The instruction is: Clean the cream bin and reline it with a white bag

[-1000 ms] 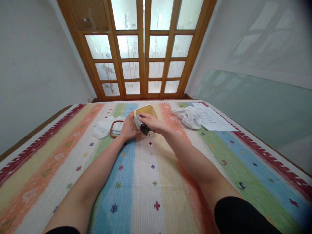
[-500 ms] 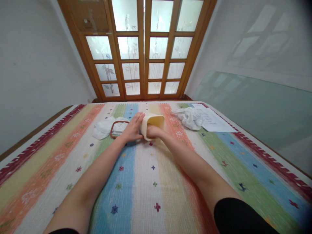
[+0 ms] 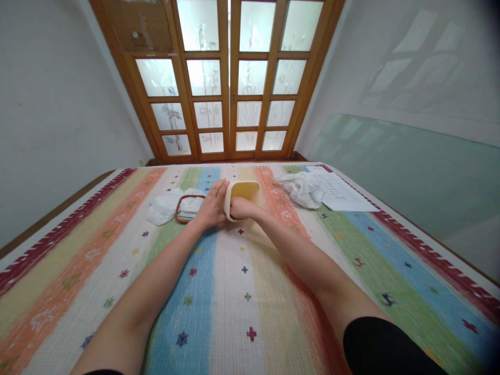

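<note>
A cream-coloured container (image 3: 253, 189) with a yellowish inside is tipped so its mouth faces me, over the middle of the table. My left hand (image 3: 213, 204) grips its left side, fingers lying along the outer wall. Through the mouth reaches my right hand (image 3: 240, 208), closed against the inner left wall; its fingertips and anything in them are hidden. Left of my left hand lies a brown-rimmed rectangular box or lid (image 3: 179, 209) with pale contents I cannot make out, partly covered by that hand.
A crumpled white plastic bag (image 3: 301, 188) lies to the right, beside a printed paper sheet (image 3: 347, 192). Crumpled white material (image 3: 162, 207) rests at the left. A striped cloth (image 3: 230, 291) covers the table. Beyond stand wood-framed glass doors (image 3: 230, 78).
My right hand has shifted slightly left inside the container and shows more rounded. The container's mouth has turned a little, showing more of its inside. My left hand keeps its grip.
</note>
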`<act>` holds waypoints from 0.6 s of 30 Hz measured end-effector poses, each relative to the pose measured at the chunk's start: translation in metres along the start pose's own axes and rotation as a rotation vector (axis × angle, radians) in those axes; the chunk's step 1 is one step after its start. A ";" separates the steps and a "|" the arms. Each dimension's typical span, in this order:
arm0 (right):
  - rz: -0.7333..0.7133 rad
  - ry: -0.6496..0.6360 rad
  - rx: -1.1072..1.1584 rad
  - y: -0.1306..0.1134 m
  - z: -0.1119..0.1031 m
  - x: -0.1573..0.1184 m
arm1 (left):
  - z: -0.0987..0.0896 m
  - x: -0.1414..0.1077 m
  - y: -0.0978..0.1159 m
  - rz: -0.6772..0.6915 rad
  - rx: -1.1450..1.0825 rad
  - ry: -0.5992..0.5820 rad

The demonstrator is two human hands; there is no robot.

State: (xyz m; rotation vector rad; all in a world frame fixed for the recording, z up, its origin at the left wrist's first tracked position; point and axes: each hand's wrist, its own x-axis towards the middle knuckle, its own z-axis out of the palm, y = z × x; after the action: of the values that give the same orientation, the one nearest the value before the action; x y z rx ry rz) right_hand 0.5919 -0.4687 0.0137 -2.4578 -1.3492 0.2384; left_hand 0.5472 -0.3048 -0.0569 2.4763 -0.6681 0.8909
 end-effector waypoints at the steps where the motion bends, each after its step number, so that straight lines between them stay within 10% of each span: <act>1: -0.014 -0.023 -0.006 0.000 -0.006 -0.005 | -0.003 0.001 -0.003 -0.011 -0.017 0.022; 8: -0.177 -0.107 -0.098 -0.018 -0.046 -0.033 | -0.017 0.004 -0.017 -0.034 -0.173 0.079; 18: 0.021 -0.037 -0.024 0.014 0.003 0.001 | -0.019 0.005 -0.017 -0.010 -0.154 -0.065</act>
State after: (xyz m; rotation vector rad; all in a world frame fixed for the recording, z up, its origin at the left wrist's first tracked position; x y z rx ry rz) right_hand 0.6026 -0.4743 0.0059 -2.5005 -1.3494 0.2758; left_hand 0.5510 -0.2823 -0.0439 2.3776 -0.7176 0.7297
